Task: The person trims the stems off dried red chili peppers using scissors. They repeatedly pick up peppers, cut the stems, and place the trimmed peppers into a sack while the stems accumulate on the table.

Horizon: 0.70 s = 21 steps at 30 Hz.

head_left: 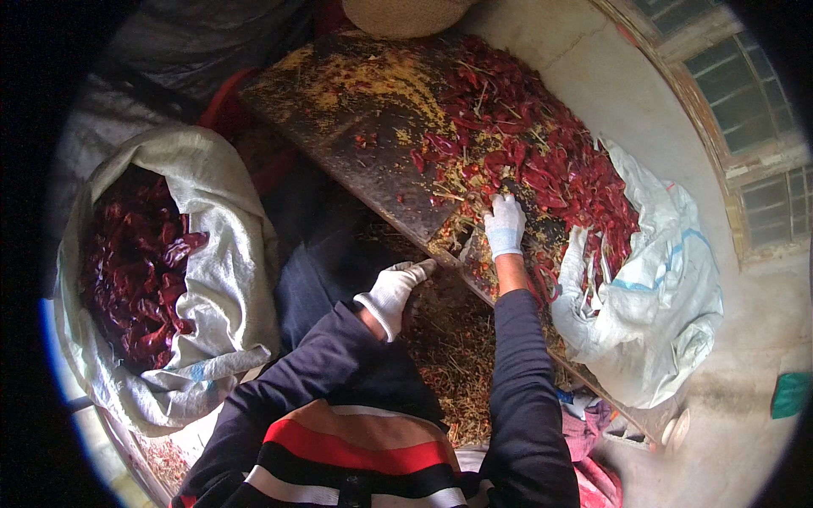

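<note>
My right hand [505, 223], in a white knit glove, reaches over the dark work table [381, 171], its fingertips at a small heap of stems and yellow seeds [460, 216]. Whether the fingers grip anything cannot be told. Dried red chili peppers [540, 146] are piled just beyond it, along the wall side. My left hand [399, 289], also gloved in white, is held at the near table edge with its fingers together and pointing towards that edge; what may lie between them is hidden. Yellow seeds [381, 82] are scattered over the table's far part.
On the left stands an open woven sack [222, 235] of dark red dried peppers [146, 273]. A white sack [654, 317] lies against the pile on the right. Stem litter [457, 374] covers the ground below. A woven hat [406, 16] shows at the top; a window [740, 95] is upper right.
</note>
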{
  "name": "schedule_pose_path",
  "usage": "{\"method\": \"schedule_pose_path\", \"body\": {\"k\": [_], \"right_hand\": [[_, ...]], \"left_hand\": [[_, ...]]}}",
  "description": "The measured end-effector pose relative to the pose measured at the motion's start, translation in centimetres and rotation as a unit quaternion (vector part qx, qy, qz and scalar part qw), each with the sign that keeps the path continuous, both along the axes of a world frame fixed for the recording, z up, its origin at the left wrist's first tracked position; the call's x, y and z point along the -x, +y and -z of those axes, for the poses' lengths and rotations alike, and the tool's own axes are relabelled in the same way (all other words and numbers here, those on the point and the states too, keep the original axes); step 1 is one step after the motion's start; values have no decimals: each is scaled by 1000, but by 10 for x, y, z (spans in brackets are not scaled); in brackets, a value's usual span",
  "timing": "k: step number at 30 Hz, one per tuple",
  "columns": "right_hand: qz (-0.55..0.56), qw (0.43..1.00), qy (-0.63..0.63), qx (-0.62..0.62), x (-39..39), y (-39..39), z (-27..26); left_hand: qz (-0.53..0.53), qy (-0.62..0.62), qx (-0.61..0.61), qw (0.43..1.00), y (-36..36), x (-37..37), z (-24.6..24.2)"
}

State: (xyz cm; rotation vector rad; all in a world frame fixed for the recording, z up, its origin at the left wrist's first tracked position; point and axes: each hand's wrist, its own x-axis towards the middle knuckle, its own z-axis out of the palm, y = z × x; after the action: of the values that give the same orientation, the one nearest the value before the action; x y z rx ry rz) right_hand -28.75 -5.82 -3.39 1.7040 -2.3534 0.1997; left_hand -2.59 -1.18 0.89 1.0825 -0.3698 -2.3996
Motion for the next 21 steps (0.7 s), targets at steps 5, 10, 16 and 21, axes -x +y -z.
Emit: {"method": "schedule_pose_path", "body": {"k": [5,10,16,21], "right_hand": [[23,999,-31,16,8,-4,6],[71,997,-16,9,-5,-7,0],[90,987,-121,49,9,-12,6],[89,950,-259,149,19,1,10]], "left_hand": [[27,2,36,999,-2,-6,7],[17,2,45,999,0,-4,19],[3,3,54,999,1,-6,17],[57,-26,80,995,-3,-14,34]]}}
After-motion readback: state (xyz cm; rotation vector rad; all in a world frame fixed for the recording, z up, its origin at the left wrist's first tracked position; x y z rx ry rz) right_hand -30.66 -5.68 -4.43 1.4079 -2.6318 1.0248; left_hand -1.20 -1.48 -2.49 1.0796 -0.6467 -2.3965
